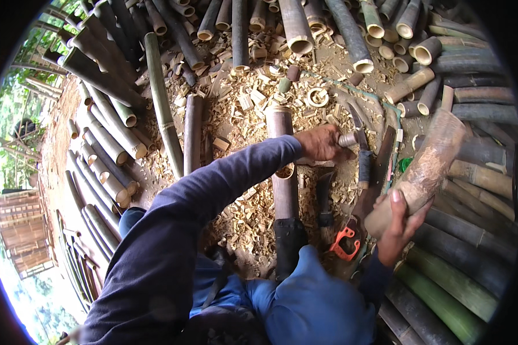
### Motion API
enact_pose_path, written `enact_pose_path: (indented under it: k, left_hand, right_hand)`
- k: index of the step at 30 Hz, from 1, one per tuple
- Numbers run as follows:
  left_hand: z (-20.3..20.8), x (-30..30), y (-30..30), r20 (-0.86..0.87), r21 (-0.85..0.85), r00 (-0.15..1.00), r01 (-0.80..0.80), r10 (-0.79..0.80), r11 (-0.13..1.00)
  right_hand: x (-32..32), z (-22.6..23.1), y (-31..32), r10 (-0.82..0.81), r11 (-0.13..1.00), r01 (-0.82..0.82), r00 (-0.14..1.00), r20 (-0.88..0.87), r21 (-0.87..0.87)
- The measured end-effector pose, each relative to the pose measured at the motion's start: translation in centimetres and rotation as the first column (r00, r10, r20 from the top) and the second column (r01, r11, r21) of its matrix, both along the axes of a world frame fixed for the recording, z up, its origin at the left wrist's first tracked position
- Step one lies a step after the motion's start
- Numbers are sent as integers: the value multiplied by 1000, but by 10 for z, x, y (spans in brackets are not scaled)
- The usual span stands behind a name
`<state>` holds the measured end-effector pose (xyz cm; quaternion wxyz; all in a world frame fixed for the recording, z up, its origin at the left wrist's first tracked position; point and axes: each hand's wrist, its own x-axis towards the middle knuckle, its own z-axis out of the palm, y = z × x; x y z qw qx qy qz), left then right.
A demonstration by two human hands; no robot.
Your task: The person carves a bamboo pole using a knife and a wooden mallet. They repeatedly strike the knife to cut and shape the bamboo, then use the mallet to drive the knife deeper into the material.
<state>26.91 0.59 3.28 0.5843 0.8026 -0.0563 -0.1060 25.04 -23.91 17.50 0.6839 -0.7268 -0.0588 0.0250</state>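
Note:
My left hand (321, 142) reaches across to the right with its fingers closed round a short tool with a grey round end (348, 139); the rest of that tool is hidden in the fist. Below my left forearm stretches an upright-lying bamboo tube (284, 201) with a hole cut in its side. Black wrapping (290, 238) covers its near end, between my knees. On the right, my right hand (398, 221) is closed round the lower part of a thick, worn wooden club (423, 167), raised and blurred, with a thinner piece showing at its upper end.
Right of the tube lie a saw with an orange handle (347, 241), a dark-bladed knife (323, 195) and a curved blade with a black-wrapped handle (364, 167). Pale wood chips (247, 207) cover the ground. Stacked bamboo poles (466, 276) line the right; more bamboo tubes (101, 138) lie left and far.

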Motion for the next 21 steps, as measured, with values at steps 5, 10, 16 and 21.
enact_pose_path:
  k: [5,10,16,21]
  left_hand:
    - [-17,-24,13,215,18,976,-40,35,999]
    - [33,-66,7,252,-122,694,-669,674,734]
    - [49,-153,22,-265,-628,-5,-758,964,-176]
    - [26,-177,23,-613,-707,-67,-399,787,-584]
  right_hand:
    - [11,2,21,500,619,-414,863,-72,-668]
    - [11,34,13,574,646,-465,819,-17,-605]
    - [-11,42,26,579,684,-555,808,-110,-474]
    - [-9,52,52,815,514,-638,571,95,-573]
